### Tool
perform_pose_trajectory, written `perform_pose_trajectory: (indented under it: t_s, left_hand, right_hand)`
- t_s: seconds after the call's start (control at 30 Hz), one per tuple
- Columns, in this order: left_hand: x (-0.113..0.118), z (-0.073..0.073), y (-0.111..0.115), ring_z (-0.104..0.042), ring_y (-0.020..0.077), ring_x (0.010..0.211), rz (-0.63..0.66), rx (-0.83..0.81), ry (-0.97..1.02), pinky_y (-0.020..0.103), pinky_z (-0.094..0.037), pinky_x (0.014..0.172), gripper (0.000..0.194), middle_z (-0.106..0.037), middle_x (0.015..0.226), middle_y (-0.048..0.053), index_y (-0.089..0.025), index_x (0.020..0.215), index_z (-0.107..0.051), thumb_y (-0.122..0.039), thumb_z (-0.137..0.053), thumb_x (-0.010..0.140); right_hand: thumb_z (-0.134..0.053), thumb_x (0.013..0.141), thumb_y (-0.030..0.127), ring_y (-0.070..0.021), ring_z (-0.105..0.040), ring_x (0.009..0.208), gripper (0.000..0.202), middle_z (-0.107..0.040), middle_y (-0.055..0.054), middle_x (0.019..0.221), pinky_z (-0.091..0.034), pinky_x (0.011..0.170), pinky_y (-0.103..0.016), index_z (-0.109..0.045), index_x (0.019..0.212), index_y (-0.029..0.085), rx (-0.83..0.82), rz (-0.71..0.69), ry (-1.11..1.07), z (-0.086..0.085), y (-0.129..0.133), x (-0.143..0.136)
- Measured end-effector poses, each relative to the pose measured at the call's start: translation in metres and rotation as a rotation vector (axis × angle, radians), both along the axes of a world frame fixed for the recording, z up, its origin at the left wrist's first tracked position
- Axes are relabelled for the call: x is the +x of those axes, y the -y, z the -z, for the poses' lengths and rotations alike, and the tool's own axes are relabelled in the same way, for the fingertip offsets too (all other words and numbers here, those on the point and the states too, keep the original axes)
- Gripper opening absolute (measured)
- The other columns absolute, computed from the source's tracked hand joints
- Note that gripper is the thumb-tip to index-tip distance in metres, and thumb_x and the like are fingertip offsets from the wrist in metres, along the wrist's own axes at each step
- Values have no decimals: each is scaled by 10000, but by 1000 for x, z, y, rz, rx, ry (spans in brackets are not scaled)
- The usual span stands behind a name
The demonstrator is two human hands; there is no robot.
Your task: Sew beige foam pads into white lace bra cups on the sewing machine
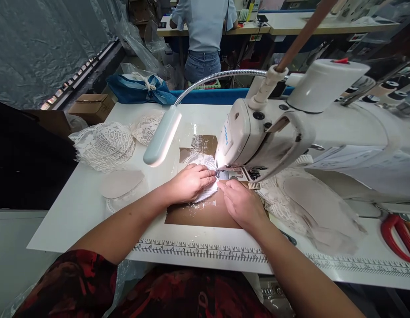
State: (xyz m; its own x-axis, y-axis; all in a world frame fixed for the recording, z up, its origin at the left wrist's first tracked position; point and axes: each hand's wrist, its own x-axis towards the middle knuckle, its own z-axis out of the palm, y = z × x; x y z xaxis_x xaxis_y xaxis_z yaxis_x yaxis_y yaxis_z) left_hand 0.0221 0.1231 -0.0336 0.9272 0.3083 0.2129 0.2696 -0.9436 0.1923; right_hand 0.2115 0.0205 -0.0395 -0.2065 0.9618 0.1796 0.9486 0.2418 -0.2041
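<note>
Under the needle area of a white sewing machine (241, 132) lies a white lace piece (206, 191). My left hand (191, 182) rests flat on that lace, fingers stretched toward the presser foot (219, 173). Just right of the needle, my right hand (240, 201) touches the edge of the lace with its fingertips, over a brown sheet (191, 216) on the table. Its fingers are bent and partly together; whether they pinch the fabric is too small to tell.
Lace piles (104, 143) and a beige oval pad (122, 184) lie left. More lace and pads (304, 198) lie right, near red-handled scissors (399, 238). A lamp (162, 136) hangs over the table (75, 194). A person (205, 39) sits beyond.
</note>
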Motion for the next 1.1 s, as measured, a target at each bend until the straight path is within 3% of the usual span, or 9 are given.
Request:
perform_pose_trajectory:
  t_s: [0.33, 0.57, 0.77, 0.93, 1.1]
  left_hand:
    - [-3, -4, 1, -531, 274, 1090, -112, 43, 9, 413, -436, 916, 363, -622, 1268, 96, -114, 1196, -623, -301, -422, 959]
    - [-10, -5, 8, -515, 280, 1082, 0, 53, -11, 434, -410, 906, 367, -558, 1312, 133, -177, 1215, -610, -367, -444, 950]
    - [-12, -8, 8, -542, 246, 1035, 79, -1, 18, 405, -413, 892, 322, -607, 1231, 115, -159, 1138, -641, -333, -440, 956]
    - [-13, -7, 6, -555, 237, 1033, 69, -47, 54, 391, -421, 884, 276, -625, 1212, 107, -162, 1065, -662, -316, -464, 948]
    - [-12, -5, 6, -557, 238, 1059, 71, -75, 74, 396, -427, 904, 285, -631, 1225, 106, -149, 1117, -638, -296, -459, 951]
  right_hand:
    - [-390, 894, 134, -195, -603, 896, 434, -693, -70, 1036, -426, 717, -270, -620, 1257, 197, -14, 12, -9, -1, -2, -1]
    - [-406, 899, 150, -192, -636, 820, 421, -705, -55, 1016, -435, 680, -280, -612, 1260, 214, -50, 142, -28, -1, -1, 1]
    - [-417, 875, 117, -172, -627, 839, 373, -697, -45, 1003, -434, 674, -254, -682, 1117, 219, -7, 64, -108, -2, 1, 1]
    - [-429, 861, 104, -153, -596, 757, 385, -685, -40, 958, -406, 616, -254, -687, 1120, 224, 16, 47, -87, -2, 1, 0]
    - [-444, 836, 81, -153, -565, 733, 424, -661, -30, 871, -373, 580, -260, -689, 1147, 232, 70, -69, -29, -1, 2, 2]
